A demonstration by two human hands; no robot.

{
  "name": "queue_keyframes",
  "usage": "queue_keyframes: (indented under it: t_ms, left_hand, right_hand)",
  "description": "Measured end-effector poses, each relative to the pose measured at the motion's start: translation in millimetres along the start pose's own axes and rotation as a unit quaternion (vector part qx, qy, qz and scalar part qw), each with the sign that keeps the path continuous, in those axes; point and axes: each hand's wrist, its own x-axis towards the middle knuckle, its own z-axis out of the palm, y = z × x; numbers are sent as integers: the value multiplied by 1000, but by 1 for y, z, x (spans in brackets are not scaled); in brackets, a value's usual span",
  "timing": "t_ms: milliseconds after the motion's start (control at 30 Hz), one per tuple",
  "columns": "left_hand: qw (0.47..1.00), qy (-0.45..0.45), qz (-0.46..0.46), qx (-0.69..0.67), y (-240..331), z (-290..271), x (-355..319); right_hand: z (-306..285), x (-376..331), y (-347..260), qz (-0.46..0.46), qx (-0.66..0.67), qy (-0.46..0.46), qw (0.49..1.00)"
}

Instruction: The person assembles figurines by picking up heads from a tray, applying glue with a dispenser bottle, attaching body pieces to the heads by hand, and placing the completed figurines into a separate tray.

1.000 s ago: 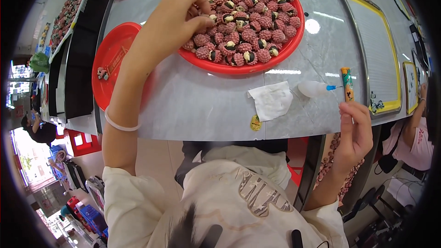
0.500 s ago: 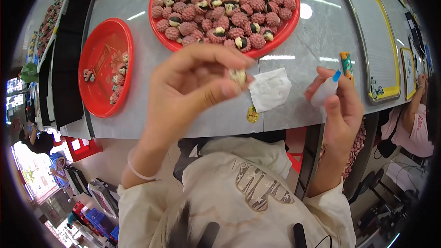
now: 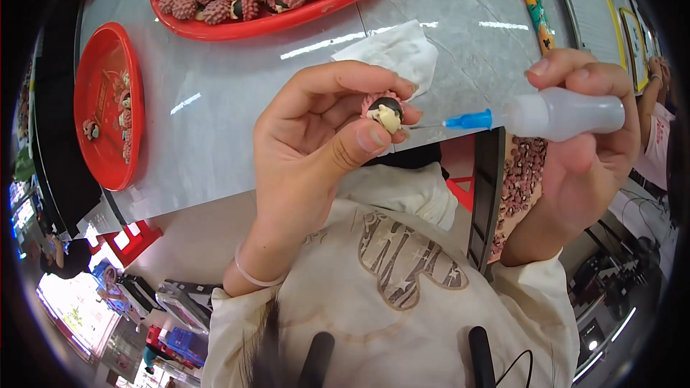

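Observation:
Between the thumb and fingers of my left hand (image 3: 316, 129) is a small figurine (image 3: 384, 111) with a bumpy pink shell, a dark patch and a cream part. My right hand (image 3: 593, 129) grips a translucent squeeze bottle (image 3: 564, 113) lying sideways, its blue needle tip (image 3: 468, 120) pointing left. The thin needle reaches close to the figurine; whether it touches cannot be made out. A large red tray (image 3: 287, 25) beyond my left hand holds many similar pink pieces. On the left, a smaller red tray (image 3: 86, 108) carries several figurines.
A crumpled white tissue (image 3: 402, 50) lies on the grey table (image 3: 201, 151) behind my left hand. An orange and green tube (image 3: 537, 20) rests beyond my right hand. Below the table's right side is a container of small pink pieces (image 3: 521, 179). Another person's arm (image 3: 649, 111) shows at far right.
The squeeze bottle has swung from upright to sideways, its needle now beside the figurine. The figurine now shows its dark patch. The view has shifted, so the trays appear farther up and left.

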Motion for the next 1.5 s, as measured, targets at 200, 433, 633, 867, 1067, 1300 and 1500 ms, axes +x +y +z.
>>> queue_keyframes:
  t_ms: [200,433,633,867,1067,1300,1500]
  left_hand:
    - [1000,-3,-10,-1,-1,1,-4]
    - [1000,-2,-6,-1,-2,1,-5]
    - [1000,4,-7,-5,-3,3,-3]
    - [1000,8,-3,1,-3,1,-3]
    - [999,17,-25,-15,-1,6,-3]
    - [1000,27,5,-12,-8,8,-6]
    - [999,52,-2,13,-3,8,-9]
  right_hand:
    - [0,0,-4,56,-40,-15,998]
    - [1,0,-22,-82,-227,-51,969]
    - [-8,-5,-36,-164,-318,-185,915]
    - [-22,6,-29,-186,-304,-204,912]
    - [-18,1,-6,-29,-97,35,994]
    - [-9,19,46,-60,-257,19,964]
    - [-73,26,33,-69,-432,109,893]
